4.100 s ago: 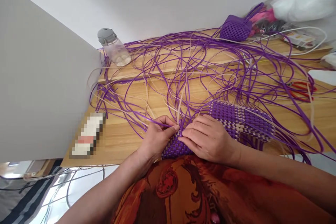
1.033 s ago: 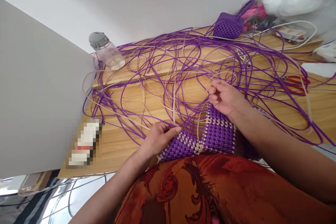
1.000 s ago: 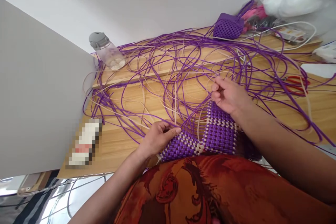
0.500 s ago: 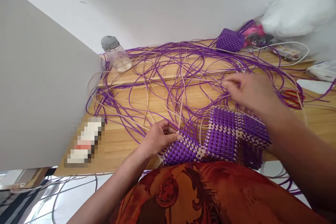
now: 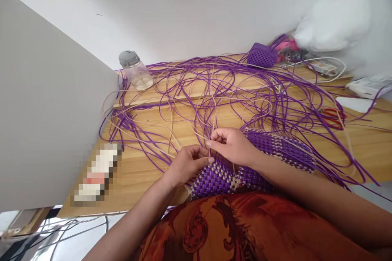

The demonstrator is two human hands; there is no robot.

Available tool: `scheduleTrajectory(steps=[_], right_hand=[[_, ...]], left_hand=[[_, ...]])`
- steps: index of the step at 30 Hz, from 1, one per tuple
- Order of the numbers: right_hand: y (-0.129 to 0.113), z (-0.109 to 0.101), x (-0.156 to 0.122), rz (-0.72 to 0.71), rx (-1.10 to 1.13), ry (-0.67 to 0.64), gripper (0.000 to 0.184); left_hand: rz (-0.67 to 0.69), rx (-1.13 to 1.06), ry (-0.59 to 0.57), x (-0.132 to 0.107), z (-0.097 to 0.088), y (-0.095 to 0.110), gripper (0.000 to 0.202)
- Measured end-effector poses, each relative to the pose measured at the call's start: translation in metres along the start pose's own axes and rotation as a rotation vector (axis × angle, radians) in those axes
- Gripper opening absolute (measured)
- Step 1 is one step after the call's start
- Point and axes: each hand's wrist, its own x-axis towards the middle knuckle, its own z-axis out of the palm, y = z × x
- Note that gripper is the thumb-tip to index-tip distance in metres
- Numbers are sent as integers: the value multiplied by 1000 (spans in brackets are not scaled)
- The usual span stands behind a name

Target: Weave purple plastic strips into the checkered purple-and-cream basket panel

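Note:
A woven piece [image 5: 211,179] of purple and cream plastic strands lies at the table's front edge, against my clothing. My left hand [image 5: 188,165] is closed, its thumb and fingertips pinching at the upper left edge of the weave. Just above it, my right hand [image 5: 234,144] is also closed, thumb against forefinger on a thin strand at that same edge. The two sets of fingertips are close together. My right hand and forearm hide the middle of the weave; its right-hand part [image 5: 288,147] shows beyond. Loose purple strands [image 5: 196,85] fan out across the table.
A clear bottle with a grey lid [image 5: 136,71] stands at the back left. Red-handled scissors [image 5: 333,118] lie at the right among strands. A small purple woven basket [image 5: 262,55] sits at the back, near a white plastic bag [image 5: 337,24]. A blurred-out object [image 5: 98,173] lies left.
My right hand has come left and down, from above the right part of the weave to beside my left hand. My left hand stays at the edge. The view has shifted slightly.

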Motion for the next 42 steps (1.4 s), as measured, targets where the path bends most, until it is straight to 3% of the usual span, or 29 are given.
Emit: scheduleTrajectory(steps=[4,7,9,13,17,20,22,25,27,31,34,38,42], right_hand=[[9,-1,5,180,54,31,28],[13,0,8,172,-38,51,29],[12,1,7,33,-186,135,24],[10,0,2,-487,-458,252,15],[10,-6,-3,-947,-607,176,19],[7,-11,-10,-1149,-663,56,16],[3,-14,-15,-1207,-700,-31,13],[-2,-16,-23,-1175,-809,-106,15],[-6,-16,-26,-1076,-887,-84,16],[-14,-12,-27,-669,-853,23,18],[-23,-10,-26,-471,-899,-28,18],[-32,-11,-26,-329,-845,-137,21],[-32,-19,-21,-336,-639,-152,23]], left_hand=[[55,-138,115,2,7,-7,29],[123,-130,134,1,10,-11,28],[127,-127,107,1,10,-11,26],[115,-161,97,0,8,-9,26],[114,-183,84,-1,9,-10,28],[137,-203,38,-4,9,-11,30],[130,-192,32,-7,8,-11,33],[95,-151,57,-10,6,-9,34],[87,-128,63,-10,6,-9,32],[88,-137,101,-9,9,-10,32],[76,-119,118,-9,10,-12,32],[41,-41,111,-10,6,-11,33],[-25,6,58,-12,2,-7,36]])
